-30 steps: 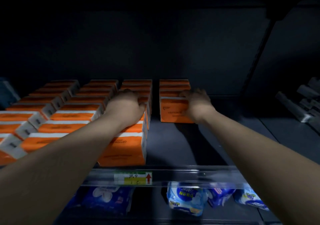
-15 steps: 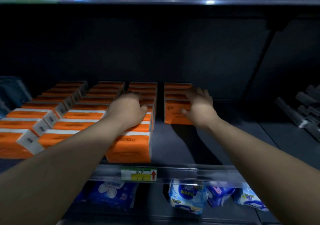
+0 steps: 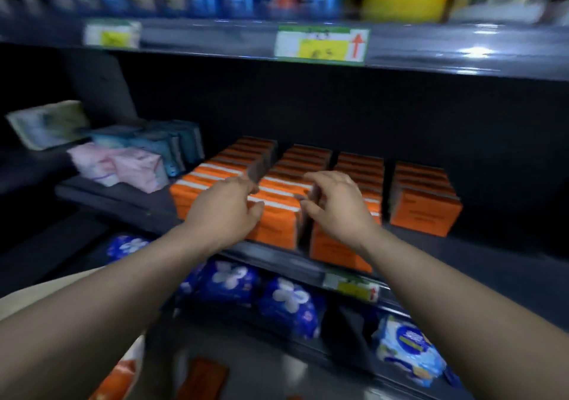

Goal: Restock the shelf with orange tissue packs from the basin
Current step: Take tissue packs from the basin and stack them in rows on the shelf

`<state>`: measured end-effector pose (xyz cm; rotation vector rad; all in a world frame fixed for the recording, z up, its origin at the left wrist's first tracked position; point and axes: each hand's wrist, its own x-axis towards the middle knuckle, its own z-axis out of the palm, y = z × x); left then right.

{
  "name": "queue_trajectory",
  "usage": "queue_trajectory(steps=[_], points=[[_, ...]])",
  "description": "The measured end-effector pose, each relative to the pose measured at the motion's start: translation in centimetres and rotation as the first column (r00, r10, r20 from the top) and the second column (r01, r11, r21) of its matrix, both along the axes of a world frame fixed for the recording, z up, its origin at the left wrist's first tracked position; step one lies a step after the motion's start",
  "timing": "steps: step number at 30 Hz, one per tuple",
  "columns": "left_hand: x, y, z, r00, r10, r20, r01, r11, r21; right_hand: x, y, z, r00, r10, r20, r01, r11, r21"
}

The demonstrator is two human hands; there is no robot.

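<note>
Several rows of orange tissue packs (image 3: 425, 211) stand on the dark middle shelf (image 3: 123, 194). My left hand (image 3: 226, 210) hovers in front of the second row, fingers loosely bent, holding nothing. My right hand (image 3: 337, 205) hangs in front of the third row, fingers relaxed and spread, also holding nothing. Neither hand clearly touches a pack. At the bottom left an orange pack (image 3: 115, 379) shows near the frame edge. The view is blurred by motion.
Pink and teal tissue packs (image 3: 135, 165) lie left of the orange rows. Blue flower-printed packs (image 3: 286, 304) fill the shelf below. The shelf above carries blue and yellow goods and a price tag (image 3: 321, 45). Bare shelf lies right of the orange rows.
Both hands have drawn back from the packs deep in the shelf to its front edge. The view has pulled back and swung, showing the upper and lower shelves.
</note>
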<state>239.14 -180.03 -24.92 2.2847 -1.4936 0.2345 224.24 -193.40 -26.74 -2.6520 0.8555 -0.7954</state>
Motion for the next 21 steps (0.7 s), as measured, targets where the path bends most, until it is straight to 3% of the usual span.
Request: queue_trajectory(steps=[7, 13, 21], points=[[9.3, 13.0, -1.5, 0.96, 0.281, -0.003, -0.28, 0.958, 0.064, 12.4, 9.9, -1.4, 0.957, 0.29, 0.022, -0.29, 0.951, 0.108], [15.5, 23.2, -6.1, 0.839, 0.541, -0.052, -0.518, 0.824, 0.23, 19.6, 17.0, -6.0, 0.873, 0.488, -0.007, -0.473, 0.851, 0.229], [21.7, 31.2, -16.2, 0.648, 0.734, -0.203, -0.591, 0.653, 0.473, 26.6, 22.7, -15.4, 0.791, 0.586, -0.175, -0.484, 0.774, 0.408]])
